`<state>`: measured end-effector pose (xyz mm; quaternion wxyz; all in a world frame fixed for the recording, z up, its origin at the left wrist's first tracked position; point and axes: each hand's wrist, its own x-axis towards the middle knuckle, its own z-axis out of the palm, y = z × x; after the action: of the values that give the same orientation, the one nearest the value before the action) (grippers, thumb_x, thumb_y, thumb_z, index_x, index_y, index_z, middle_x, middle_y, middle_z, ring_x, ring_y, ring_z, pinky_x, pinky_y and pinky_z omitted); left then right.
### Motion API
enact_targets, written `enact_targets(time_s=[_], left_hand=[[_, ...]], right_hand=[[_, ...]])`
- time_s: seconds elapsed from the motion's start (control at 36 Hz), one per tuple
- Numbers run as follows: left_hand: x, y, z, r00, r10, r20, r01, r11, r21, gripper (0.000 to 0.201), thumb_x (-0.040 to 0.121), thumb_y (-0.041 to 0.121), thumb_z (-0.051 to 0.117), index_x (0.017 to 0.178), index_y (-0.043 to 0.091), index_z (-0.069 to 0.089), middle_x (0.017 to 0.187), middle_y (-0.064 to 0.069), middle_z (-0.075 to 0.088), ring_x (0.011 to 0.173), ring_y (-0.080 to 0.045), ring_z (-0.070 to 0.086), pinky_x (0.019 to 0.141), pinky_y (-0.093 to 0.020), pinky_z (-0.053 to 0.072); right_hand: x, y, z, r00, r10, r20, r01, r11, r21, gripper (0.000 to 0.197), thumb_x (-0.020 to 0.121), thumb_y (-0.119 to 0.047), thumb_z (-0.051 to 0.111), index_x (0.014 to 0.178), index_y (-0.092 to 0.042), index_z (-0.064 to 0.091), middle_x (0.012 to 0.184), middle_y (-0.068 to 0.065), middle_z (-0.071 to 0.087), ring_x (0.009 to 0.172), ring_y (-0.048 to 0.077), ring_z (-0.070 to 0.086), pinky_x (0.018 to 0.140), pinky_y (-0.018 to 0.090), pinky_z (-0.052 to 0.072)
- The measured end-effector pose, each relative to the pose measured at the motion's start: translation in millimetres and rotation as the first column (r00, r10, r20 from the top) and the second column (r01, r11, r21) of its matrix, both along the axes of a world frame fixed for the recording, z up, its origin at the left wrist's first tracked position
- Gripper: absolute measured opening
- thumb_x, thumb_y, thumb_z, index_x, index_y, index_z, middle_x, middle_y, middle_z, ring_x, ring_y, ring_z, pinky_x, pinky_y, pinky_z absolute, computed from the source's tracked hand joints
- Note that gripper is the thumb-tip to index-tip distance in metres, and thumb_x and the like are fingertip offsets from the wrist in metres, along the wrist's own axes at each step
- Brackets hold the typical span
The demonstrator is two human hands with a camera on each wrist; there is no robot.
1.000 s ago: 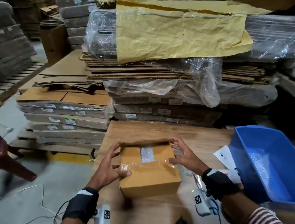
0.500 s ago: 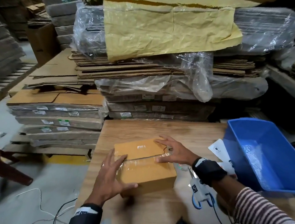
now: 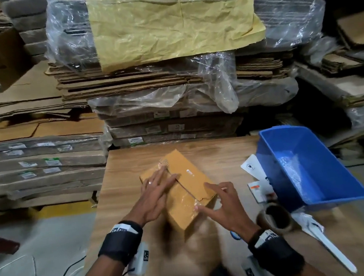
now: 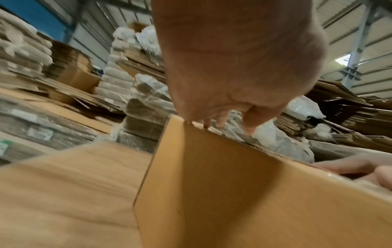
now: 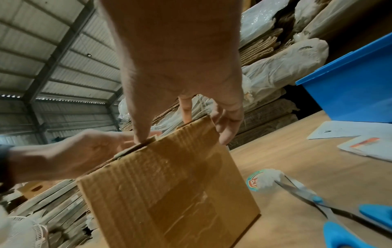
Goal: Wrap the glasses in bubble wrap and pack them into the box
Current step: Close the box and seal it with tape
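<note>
Box (image 3: 182,189) sealing on the table (image 3: 221,154): we are pressing the flaps flat with left hand (image 3: 157,191) and right hand (image 3: 220,202) spread, judging taping due next.

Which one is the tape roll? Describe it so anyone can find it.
Start at the blue bin on the wooden table. Just before its near left corner lies the tape roll. It is the only brown ring with a dark hollow centre; its neighbours are flat papers and scissors.
</note>
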<state>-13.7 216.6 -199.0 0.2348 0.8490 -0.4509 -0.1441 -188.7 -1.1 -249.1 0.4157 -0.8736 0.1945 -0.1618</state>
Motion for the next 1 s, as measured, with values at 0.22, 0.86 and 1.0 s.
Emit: enact_targets(time_s=[0.22,0.86,1.0], left_hand=[[-11.5,-37.0,-10.6,0.980,0.106,0.166,-0.121,0.989,0.083,0.080,0.087,0.075,0.018,0.156,0.038,0.036,0.169,-0.009,0.017,0.154,-0.033,0.012,0.122,-0.055,0.004],[-30.9,-67.0,6.9,0.985,-0.110,-0.136,0.081,0.976,-0.202,0.054,0.093,0.010,0.049,0.142,0.031,0.052,0.143,0.009,0.050,0.129,-0.017,0.044,0.113,-0.034,0.033],[-21.1,-73.3,21.9,0.795,-0.022,-0.606,-0.179,0.946,-0.269,0.037,0.102,0.034,0.062,0.139,0.034,0.056,0.136,0.006,0.059,0.123,-0.011,0.056,0.095,-0.023,0.053]], right_hand=[[-41.1,0.5,6.5,0.998,-0.058,-0.017,0.061,0.957,0.283,0.052,0.089,-0.050,0.073,0.137,-0.048,0.053,0.125,-0.011,0.053,0.105,0.006,0.061,0.082,0.018,0.053],[-113.1,-38.8,15.7,0.947,-0.277,-0.162,0.281,0.960,-0.002,0.021,0.090,-0.001,0.072,0.107,-0.014,0.075,0.088,-0.002,0.076,0.085,0.014,0.073,0.076,0.020,0.055],[-75.6,-14.3,64.5,0.993,-0.117,-0.025,0.118,0.927,0.355,0.024,0.097,-0.003,0.065,0.116,-0.018,0.070,0.090,0.001,0.077,0.081,0.020,0.075,0.070,0.033,0.059]])
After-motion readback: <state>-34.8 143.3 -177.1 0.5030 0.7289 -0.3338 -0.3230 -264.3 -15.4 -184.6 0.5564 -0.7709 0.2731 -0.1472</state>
